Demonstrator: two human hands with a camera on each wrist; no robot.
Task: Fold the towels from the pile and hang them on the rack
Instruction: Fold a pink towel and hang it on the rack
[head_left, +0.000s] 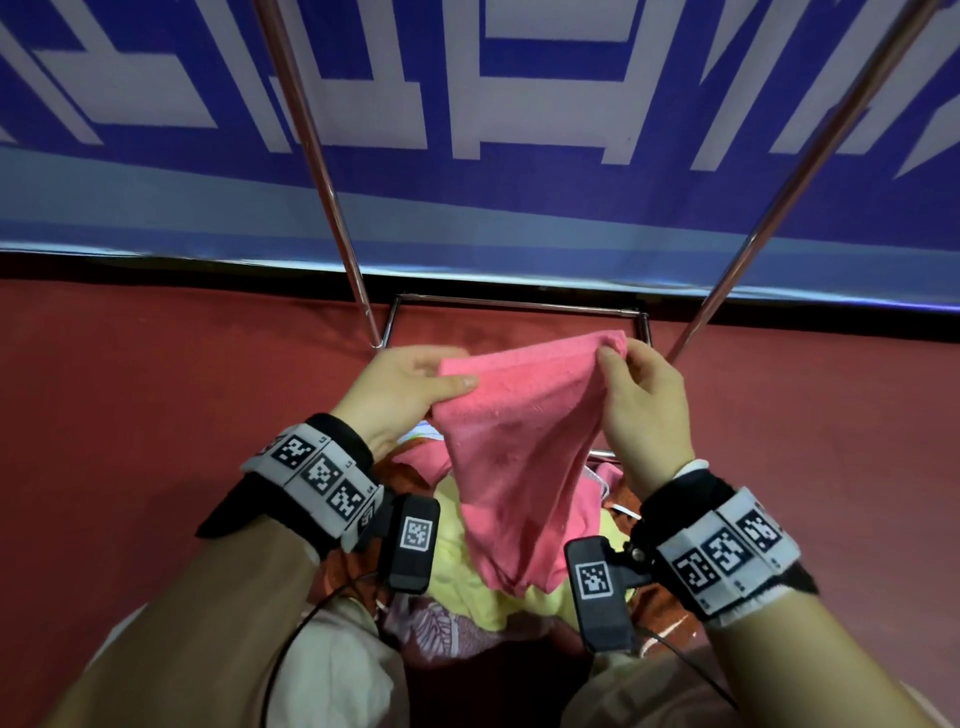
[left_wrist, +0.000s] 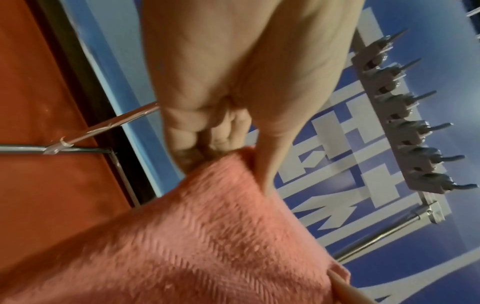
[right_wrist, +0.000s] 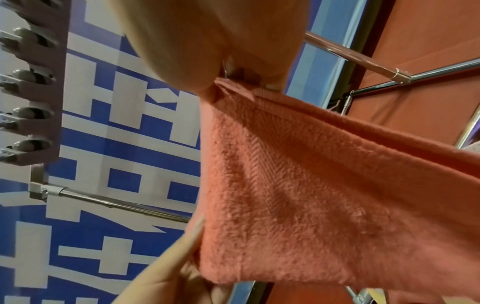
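Red floor (head_left: 156, 415), pink towel (head_left: 519, 441) between pinching hands (head_left: 400, 395)

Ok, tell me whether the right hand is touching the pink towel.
Touching. The right wrist view shows the right hand pinching a hemmed corner of the pink towel.

The pink towel (head_left: 519, 426), pinched at its top edge by my left grip (head_left: 400, 395) and right grip (head_left: 644, 410), spanned the gap between them and hung over the pile (head_left: 467, 566), blocking the way straight down. Ahead, the left pole (head_left: 311, 140) and right pole (head_left: 800, 171) of the rack (right_wrist: 116, 204) slanted apart, leaving an open lane above the low base bar (head_left: 519, 303), closed behind by the banner (head_left: 519, 218). Outside both poles the red floor (head_left: 156, 415) lay open. Higher up, a row of pegs (left_wrist: 405, 115) jutted out
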